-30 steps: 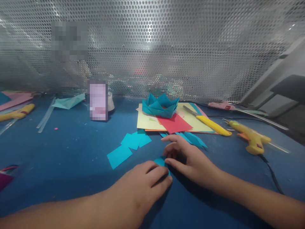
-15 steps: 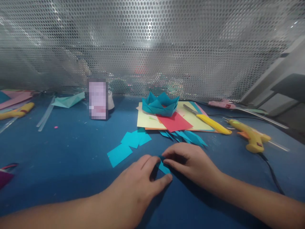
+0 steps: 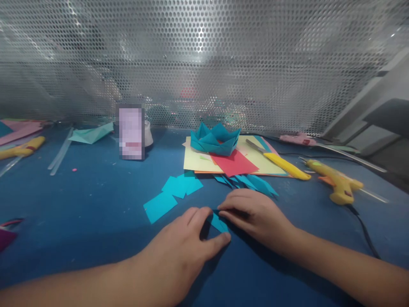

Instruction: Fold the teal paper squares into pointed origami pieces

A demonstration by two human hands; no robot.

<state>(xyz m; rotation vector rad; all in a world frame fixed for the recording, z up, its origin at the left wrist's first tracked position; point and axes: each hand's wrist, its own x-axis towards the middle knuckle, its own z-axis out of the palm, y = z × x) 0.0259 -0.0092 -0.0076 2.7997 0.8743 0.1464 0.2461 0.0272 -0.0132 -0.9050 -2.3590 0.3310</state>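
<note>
Between my hands, on the blue table, lies a small piece of blue paper (image 3: 219,223), partly covered by fingers. My left hand (image 3: 188,243) grips its left and near edges between thumb and fingers. My right hand (image 3: 255,213) pinches the paper's far corner with thumb and fingertips. Loose blue paper pieces (image 3: 160,206) lie beyond my left hand. Several folded blue paper strips (image 3: 255,184) sit just past my right hand. Farther back, a blue folded-paper crown shape (image 3: 215,143) rests on a stack of coloured sheets (image 3: 198,160).
A red sheet (image 3: 234,163) and a yellow utility knife (image 3: 287,165) with its blade out lie on the stack. At right is a yellow glue gun (image 3: 340,181) with a black cord. A blurred-out phone-like object (image 3: 131,134) stands at back left before a perforated metal panel (image 3: 204,55).
My right fingers have closed more tightly at the paper's far corner, and that hand has shifted slightly. The left hand still holds the paper in nearly the same place.
</note>
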